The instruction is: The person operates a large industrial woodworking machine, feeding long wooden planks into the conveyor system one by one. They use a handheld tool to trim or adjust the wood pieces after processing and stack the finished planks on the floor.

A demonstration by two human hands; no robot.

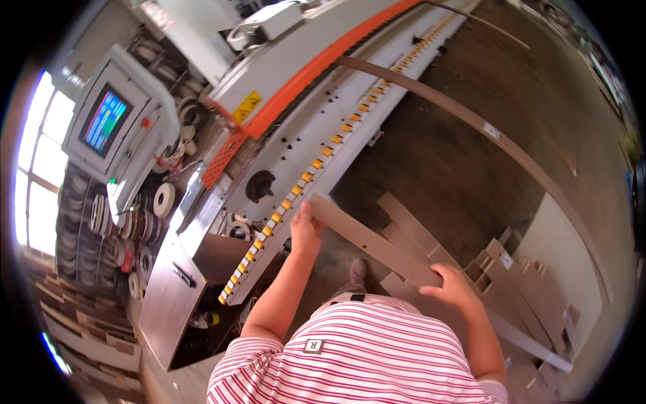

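A narrow brown board (387, 252) slants across in front of me, with a small dark hole near its middle. My left hand (307, 232) is closed on its left end, thumb up along the edge, close beside the row of yellow rollers (296, 190). At the other end of the board is my right hand (455, 289), its fingers hooked over the end and the thumb apart below. The undersides of both grips are hidden.
A long white machine with an orange band (296, 101) runs away from me. Its control panel (105, 120) stands left, near tape rolls (163, 200). A black pen-like tool (184, 275) lies on a side table. Brown boards (508, 289) are stacked right, below a long strip (464, 111).
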